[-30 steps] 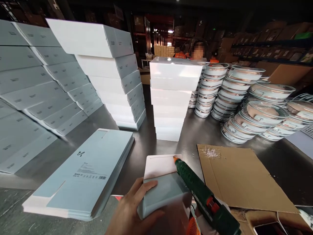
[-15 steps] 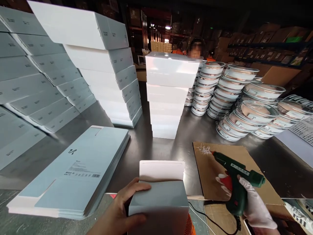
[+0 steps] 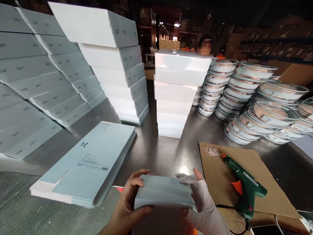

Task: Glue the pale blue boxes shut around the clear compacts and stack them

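A pale blue-grey carton box [image 3: 163, 195] stands on end at the bottom centre, its top flap folded down flat. My bare left hand [image 3: 127, 205] grips its left side, thumb across the front. My right hand [image 3: 202, 204], in a white glove, presses on the box's right top edge. A green glue gun [image 3: 244, 186] with an orange trigger lies on a brown cardboard sheet [image 3: 259, 173] to the right, nobody holding it.
A pile of flat blue-grey box blanks [image 3: 90, 163] lies at the left. Stacks of closed boxes [image 3: 114, 65] and a white box stack [image 3: 177, 91] stand behind. Stacks of clear round containers [image 3: 256, 101] fill the right. A person stands far behind the table.
My right hand put the glue gun down on the cardboard and came to the box. The white flap that stood up is now folded shut.
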A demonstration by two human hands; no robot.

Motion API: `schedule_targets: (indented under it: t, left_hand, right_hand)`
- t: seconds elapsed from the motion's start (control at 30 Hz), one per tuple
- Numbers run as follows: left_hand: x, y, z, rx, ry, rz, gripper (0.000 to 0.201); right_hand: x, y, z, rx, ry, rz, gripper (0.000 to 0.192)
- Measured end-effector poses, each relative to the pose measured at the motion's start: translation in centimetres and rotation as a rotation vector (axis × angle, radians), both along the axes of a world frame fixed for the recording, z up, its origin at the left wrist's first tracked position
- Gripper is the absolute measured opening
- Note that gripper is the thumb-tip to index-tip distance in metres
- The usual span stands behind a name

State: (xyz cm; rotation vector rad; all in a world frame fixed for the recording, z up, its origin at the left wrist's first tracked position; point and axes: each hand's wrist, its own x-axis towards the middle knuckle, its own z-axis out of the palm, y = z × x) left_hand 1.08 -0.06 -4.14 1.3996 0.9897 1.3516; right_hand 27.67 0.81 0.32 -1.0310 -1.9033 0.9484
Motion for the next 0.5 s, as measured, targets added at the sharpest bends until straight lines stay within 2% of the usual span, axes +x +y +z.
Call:
schedule_targets:
  t: [0.07, 0.1, 0.17, 0.23, 0.33, 0.37, 0.4, 0.5]
  left_hand:
    - [0.4, 0.2, 0.9, 0.069, -0.106, 0.029, 0.043]
    - [0.4, 0.3, 1.4, 0.104, -0.080, 0.006, 0.044]
    - [-0.1, 0.6, 2.5, 0.150, 0.093, -0.105, 0.040]
    - [-0.9, 0.9, 3.4, 0.153, 0.254, -0.217, 0.027]
    - [-2.0, 1.4, 4.0, 0.105, 0.306, -0.274, 0.016]
    - [-2.3, 1.6, 4.0, 0.081, 0.287, -0.252, 0.015]
    - [-2.7, 1.8, 4.0, 0.046, 0.248, -0.170, 0.017]
    - [-3.4, 2.4, 3.6, -0.111, 0.069, 0.295, 0.037]
  right_hand:
    - [0.4, -0.1, -0.1, 0.071, -0.038, 0.038, 0.070]
    - [0.6, -0.1, 0.0, 0.112, -0.047, 0.069, 0.069]
    - [0.8, 0.0, 0.4, 0.213, -0.085, 0.129, 0.069]
    - [0.7, 0.2, 1.0, 0.302, -0.119, 0.169, 0.068]
    - [0.7, 0.6, 1.7, 0.283, -0.080, 0.181, 0.063]
    - [0.9, 0.7, 1.8, 0.215, -0.037, 0.174, 0.061]
    - [1.1, 0.8, 1.9, 0.107, 0.027, 0.145, 0.058]
    - [1.6, 1.0, 1.9, -0.321, 0.291, -0.073, 0.053]
